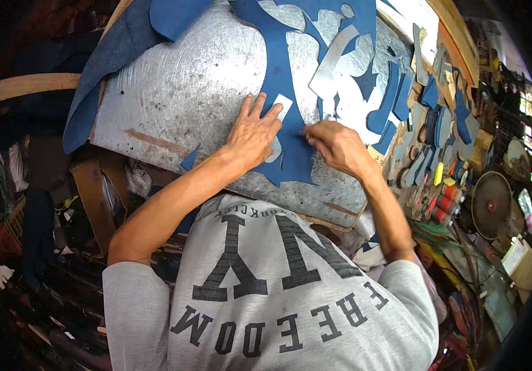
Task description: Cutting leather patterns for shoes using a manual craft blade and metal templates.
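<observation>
My left hand (253,133) lies with fingers spread, pressing a pale flat template (283,106) onto a blue sheet of leather-like material (295,145). The template's rounded lower end shows beside my palm, and its middle is hidden under my fingers. My right hand (343,148) is closed in a pinch at the sheet's right edge. A small dark tip shows at its fingertips, but I cannot make out what it belongs to. Below the template, a short slit runs through the blue sheet. The sheet rests on a scratched metal work surface (179,93).
A larger blue sheet (114,62) hangs over the board's left edge. Cut blue scraps and a grey curved template (334,65) lie at the far right. Beyond are stacked blue pieces (436,127), red spools (448,205) and a round fan (491,204). A small blue scrap (190,159) lies near my left forearm.
</observation>
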A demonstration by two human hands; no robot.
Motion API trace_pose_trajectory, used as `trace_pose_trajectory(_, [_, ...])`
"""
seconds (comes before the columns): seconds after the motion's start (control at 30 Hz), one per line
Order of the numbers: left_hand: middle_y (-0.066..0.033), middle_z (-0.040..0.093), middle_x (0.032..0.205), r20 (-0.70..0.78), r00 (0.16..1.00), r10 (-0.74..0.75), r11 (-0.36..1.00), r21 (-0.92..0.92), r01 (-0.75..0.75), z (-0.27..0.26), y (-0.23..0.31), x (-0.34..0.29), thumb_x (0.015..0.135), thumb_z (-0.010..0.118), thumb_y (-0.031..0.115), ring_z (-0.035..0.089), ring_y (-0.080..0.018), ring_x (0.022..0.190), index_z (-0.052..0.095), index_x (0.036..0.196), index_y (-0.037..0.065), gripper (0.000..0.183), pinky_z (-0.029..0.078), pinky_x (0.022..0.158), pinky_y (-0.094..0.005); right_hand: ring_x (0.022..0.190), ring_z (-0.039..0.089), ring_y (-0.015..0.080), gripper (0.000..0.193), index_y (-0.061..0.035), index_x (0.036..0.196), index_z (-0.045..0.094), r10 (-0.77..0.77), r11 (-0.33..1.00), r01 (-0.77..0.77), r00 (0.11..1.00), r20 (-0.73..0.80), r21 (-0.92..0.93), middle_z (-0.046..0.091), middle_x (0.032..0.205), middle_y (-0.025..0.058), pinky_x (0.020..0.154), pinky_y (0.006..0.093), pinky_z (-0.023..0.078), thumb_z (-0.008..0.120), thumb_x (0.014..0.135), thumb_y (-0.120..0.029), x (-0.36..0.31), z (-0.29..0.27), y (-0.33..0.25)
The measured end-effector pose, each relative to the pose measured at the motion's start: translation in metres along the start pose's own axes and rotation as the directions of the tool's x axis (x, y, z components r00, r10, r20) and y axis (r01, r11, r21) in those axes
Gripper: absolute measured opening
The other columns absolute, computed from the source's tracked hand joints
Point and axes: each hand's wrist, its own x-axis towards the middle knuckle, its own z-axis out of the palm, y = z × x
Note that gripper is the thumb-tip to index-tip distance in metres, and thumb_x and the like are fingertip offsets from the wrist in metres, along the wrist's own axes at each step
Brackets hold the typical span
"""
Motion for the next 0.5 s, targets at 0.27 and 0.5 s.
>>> trace_pose_trajectory(0.27, [-0.0151, 0.036, 0.151, 0.013, 1.0, -0.024, 0.998, 0.06, 0.023, -0.003, 0.004, 0.009, 0.069, 0.085, 0.031, 0.029, -0.0426, 0.141, 0.054, 0.127, 0.005, 0.071, 0.02, 0.117, -0.0581, 0.087, 0.068, 0.0324, 0.02, -0.0043, 0.107, 0.071, 0.107, 0.989, -0.048, 0.89, -0.444, 0.141, 0.07, 0.102, 0.0132, 0.075, 0.0385, 0.055, 0.065, 0.088, -0.009, 0.038, 0.041, 0.006])
trace_pose_trajectory(0.5, [-0.0152, 0.036, 0.151, 0.043, 0.998, -0.043, 0.997, 0.069, 0.04, -0.006, 0.005, 0.011, 0.069, 0.085, 0.034, 0.029, -0.0421, 0.141, 0.053, 0.129, 0.005, 0.074, 0.021, 0.117, -0.0578, 0.087, 0.068, 0.032, 0.02, -0.0044, 0.106, 0.071, 0.105, 0.989, -0.051, 0.896, -0.431, 0.135, 0.07, 0.1, 0.0128, 0.074, 0.0384, 0.055, 0.066, 0.088, -0.009, 0.042, 0.04, 0.008])
